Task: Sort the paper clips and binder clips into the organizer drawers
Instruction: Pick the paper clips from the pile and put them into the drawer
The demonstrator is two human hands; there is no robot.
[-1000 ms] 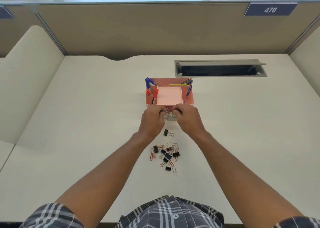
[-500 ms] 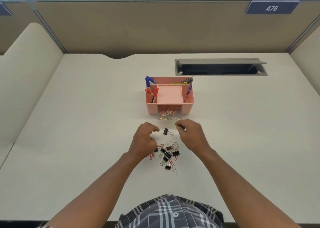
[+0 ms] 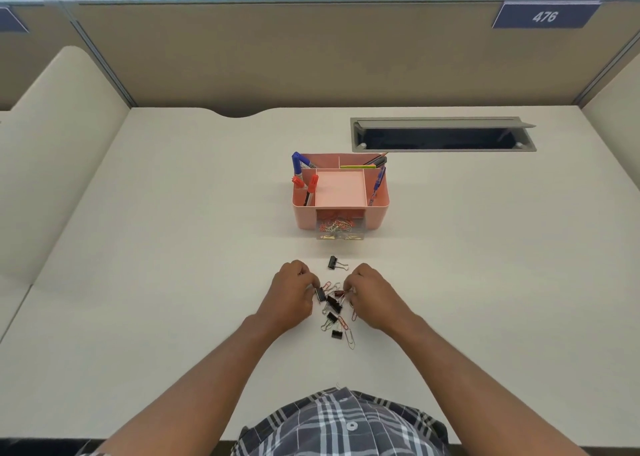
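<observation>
A pink desk organizer stands mid-desk, and its clear front drawer is pulled out with coloured paper clips inside. In front of me lies a loose pile of black binder clips and paper clips. One binder clip lies apart, just beyond the pile. My left hand rests at the pile's left edge, fingertips pinched on a black binder clip. My right hand is at the pile's right edge, fingertips pinched on red paper clips.
Pens and markers stand in the organizer's side and back compartments. A grey cable hatch is set into the desk at the back right. Partition walls enclose the desk at the back and on both sides.
Both hands have drawn back from the organizer's drawer toward me and come down on the pile, where their fingertips have closed on clips. The drawer stays pulled out.
</observation>
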